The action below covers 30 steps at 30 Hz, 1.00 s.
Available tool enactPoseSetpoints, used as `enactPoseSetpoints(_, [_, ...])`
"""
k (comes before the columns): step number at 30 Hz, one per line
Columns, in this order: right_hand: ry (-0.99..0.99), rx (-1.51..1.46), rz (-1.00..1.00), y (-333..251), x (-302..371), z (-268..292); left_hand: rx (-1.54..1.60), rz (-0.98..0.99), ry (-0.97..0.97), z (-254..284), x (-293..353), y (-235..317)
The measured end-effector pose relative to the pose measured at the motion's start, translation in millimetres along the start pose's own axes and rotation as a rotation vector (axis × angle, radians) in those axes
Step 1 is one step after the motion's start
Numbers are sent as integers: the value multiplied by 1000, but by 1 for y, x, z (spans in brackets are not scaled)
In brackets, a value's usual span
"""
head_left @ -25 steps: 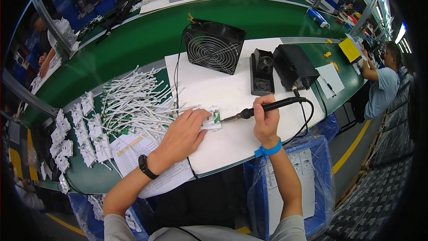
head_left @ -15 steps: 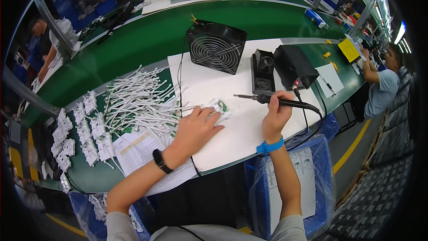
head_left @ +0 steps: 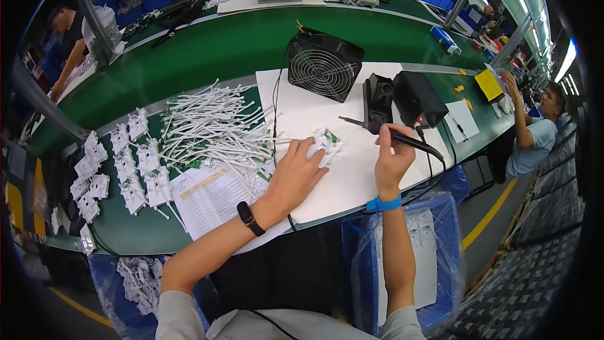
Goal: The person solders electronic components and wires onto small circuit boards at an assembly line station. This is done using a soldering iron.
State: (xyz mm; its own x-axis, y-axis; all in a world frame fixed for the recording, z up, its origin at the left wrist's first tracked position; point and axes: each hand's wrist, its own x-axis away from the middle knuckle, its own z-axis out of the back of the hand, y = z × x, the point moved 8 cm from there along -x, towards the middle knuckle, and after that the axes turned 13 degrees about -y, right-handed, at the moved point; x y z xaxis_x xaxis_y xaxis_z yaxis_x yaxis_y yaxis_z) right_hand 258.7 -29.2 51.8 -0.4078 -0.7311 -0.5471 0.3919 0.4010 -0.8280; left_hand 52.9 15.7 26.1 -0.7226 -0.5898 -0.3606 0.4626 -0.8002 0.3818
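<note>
My left hand [head_left: 296,175] lies on the white board [head_left: 352,186], its fingers and thumb around a small white plastic part with a green circuit board [head_left: 327,142]. Its fingertips partly cover that part. In my right hand [head_left: 392,165] is a black soldering iron [head_left: 409,139], gripped by the handle. The iron's thin tip points left and sits above and just beyond the part, seemingly apart from it. Left of my left hand lies a large heap of white cables with small green boards [head_left: 211,126]. A printed paper sheet [head_left: 211,198] is partly under my left forearm.
Beyond my hands stand a black fan [head_left: 324,66], an iron stand [head_left: 378,101] and a black power unit [head_left: 419,97]. White plastic housings [head_left: 148,157] lie in rows at left. Lined blue bins [head_left: 456,264] flank me below the table. Co-workers sit across and at right.
The view has shifted. The soldering iron's tip has lifted a little away from the part, and the iron is more tilted. My left hand stays on the part. The right-hand co-worker has raised an arm.
</note>
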Motion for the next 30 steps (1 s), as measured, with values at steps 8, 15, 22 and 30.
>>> enactPoseSetpoints(8, [106,9,36,20,14,-7,-104,89,-69,-21,-11,16])
enactPoseSetpoints(15, [48,101,77,14,17,-7,-94,136,-69,-28,-1,22])
enactPoseSetpoints(22, [-25,111,91,7,15,-18,-232,208,-85,-38,-5,26])
enactPoseSetpoints(30, [-59,113,102,7,12,-23,-263,213,-77,-41,-8,27])
